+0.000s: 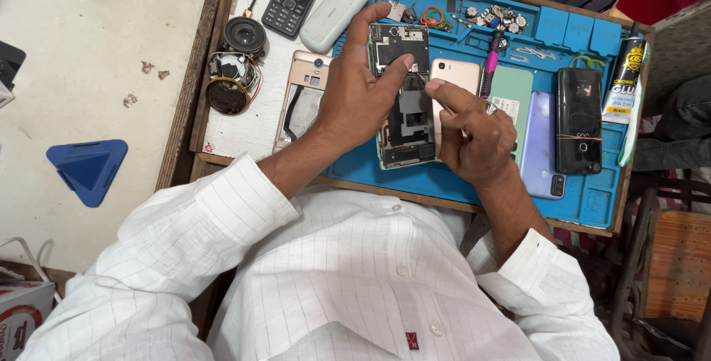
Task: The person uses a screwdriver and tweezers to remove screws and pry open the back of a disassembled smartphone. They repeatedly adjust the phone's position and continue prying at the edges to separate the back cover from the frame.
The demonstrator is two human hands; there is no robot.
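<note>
- Bare-skinned left hand (pixel 355 98): fingers spread, not clamped; palm over the left edge of the opened phone (pixel 404 98), index fingertip pressing its circuit board.
- Right hand (pixel 474 135): loosely curled, holding nothing; extended index finger points left, its tip at the phone's right edge.
- Opened phone: lies flat between both hands on the blue repair mat (pixel 585 205), long axis running away from the person; the left hand is nearer, already in contact.
- Beside it rightward: gold phone (pixel 461 74), pink-handled tool (pixel 490 65), lilac phone (pixel 541 139), black phone (pixel 579 120).
- Leftward on the counter (pixel 248 128): gold phone frame (pixel 304 98), two round speakers (pixel 237 61).
</note>
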